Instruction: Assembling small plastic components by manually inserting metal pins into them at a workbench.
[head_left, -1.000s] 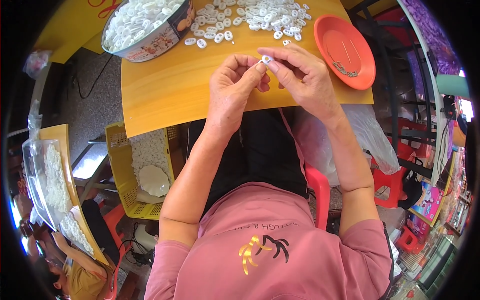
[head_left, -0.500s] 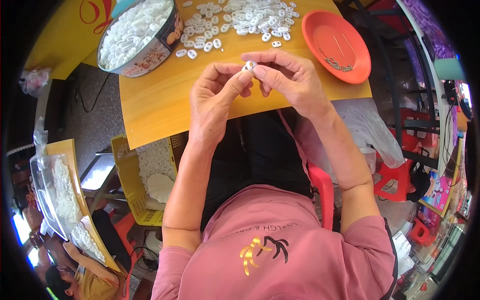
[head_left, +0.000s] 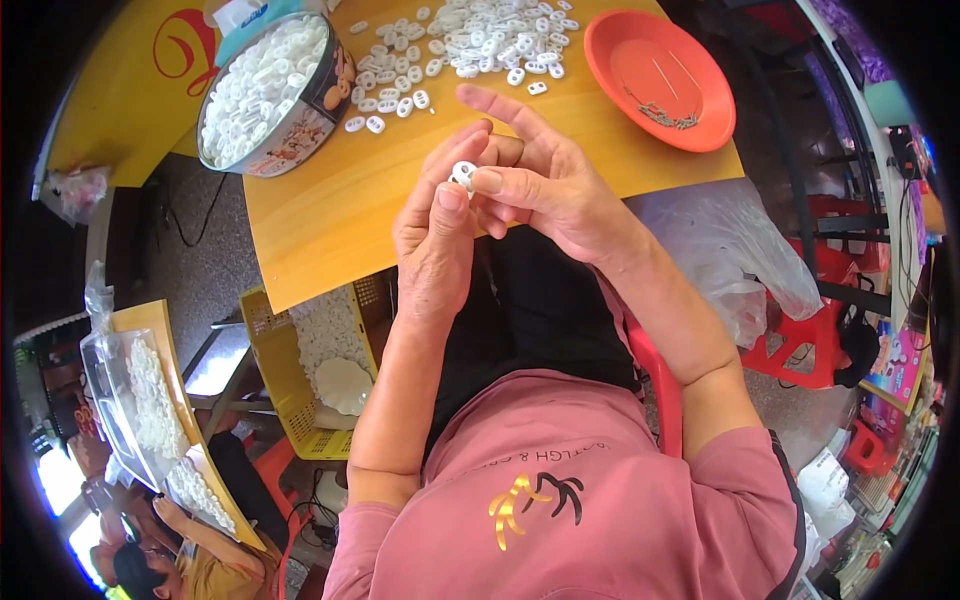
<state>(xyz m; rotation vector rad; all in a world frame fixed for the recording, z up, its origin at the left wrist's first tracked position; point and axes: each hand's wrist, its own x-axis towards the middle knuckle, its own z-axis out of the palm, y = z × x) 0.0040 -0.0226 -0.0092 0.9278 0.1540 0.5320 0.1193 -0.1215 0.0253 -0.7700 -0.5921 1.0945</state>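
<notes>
Hands, the left hand and the right hand, meet above the near side of the tabletop and pinch one small white two-holed piece between them. Beyond them lies a loose heap of similar white pieces, with a round printed tin full of more to the left. On the right, a shallow red dish holds two thin sticks and, toward its near side, a cluster of small dark bits.
</notes>
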